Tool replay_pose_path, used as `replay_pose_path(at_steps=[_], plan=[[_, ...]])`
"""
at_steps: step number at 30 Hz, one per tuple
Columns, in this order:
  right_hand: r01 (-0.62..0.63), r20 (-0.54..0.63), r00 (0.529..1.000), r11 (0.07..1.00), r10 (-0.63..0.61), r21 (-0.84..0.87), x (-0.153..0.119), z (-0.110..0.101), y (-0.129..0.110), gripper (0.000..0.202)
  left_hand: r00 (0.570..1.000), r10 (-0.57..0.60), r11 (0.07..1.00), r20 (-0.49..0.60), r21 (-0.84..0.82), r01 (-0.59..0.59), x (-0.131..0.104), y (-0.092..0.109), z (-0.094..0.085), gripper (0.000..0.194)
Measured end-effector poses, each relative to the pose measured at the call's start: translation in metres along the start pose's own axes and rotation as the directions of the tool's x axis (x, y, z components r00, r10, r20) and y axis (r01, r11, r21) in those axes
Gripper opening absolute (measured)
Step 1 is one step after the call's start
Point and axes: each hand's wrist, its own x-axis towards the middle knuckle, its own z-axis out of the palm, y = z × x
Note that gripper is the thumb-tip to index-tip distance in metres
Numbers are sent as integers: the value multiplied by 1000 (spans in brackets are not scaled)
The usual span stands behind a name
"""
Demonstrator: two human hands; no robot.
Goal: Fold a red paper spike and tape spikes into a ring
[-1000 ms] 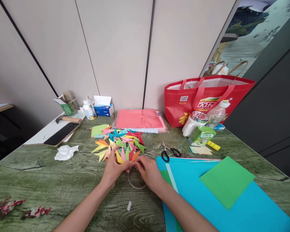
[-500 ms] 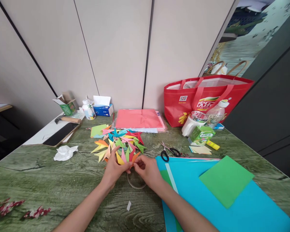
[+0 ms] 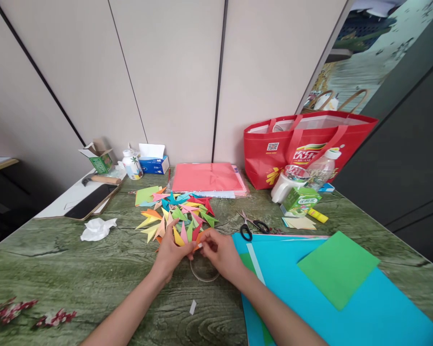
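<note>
My left hand [image 3: 171, 250] is closed around the near edge of a fan of folded paper points [image 3: 183, 234] in yellow, pink, green, red and orange. Opposite it, my right hand [image 3: 218, 250] has its thumb and fingers pinched at the orange point, with a small white bit [image 3: 200, 245] showing at the fingertips. Whether that bit is tape or paper I cannot tell. Below both hands lies a roll of tape [image 3: 204, 279], partly covered by them. More folded coloured paper points [image 3: 173, 199] spread out behind, some overlapping the fan.
Black-handled scissors [image 3: 250, 227] lie to the right, beside large blue sheets [image 3: 292, 288] with a green square [image 3: 339, 270] on top. A crumpled tissue [image 3: 98, 228] and a phone [image 3: 90, 202] are on the left. Behind stand packed pink paper [image 3: 207, 177] and a red bag [image 3: 267, 163].
The white bit at my right fingertips has come into sight, and the right fingers have shifted slightly over the orange point. My left hand keeps its hold.
</note>
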Motion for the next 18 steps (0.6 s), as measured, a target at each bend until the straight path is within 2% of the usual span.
replay_pose_path(at_steps=[4,6,12,18], plan=[[46,143,988,994,-60,100,2,-7,-5,11,998,-49,998,34,-41,51,2,0,-5,87],[88,175,979,991,-105,100,2,-10,-6,12,995,-85,993,58,-75,89,3,0,-7,91],[264,169,950,964,-262,11,1,-14,-9,20,994,-80,994,81,-75,86,2,3,-8,89],[329,145,938,940,-315,-87,-2,-13,-8,21,991,-58,996,118,-64,66,1,9,-9,94]])
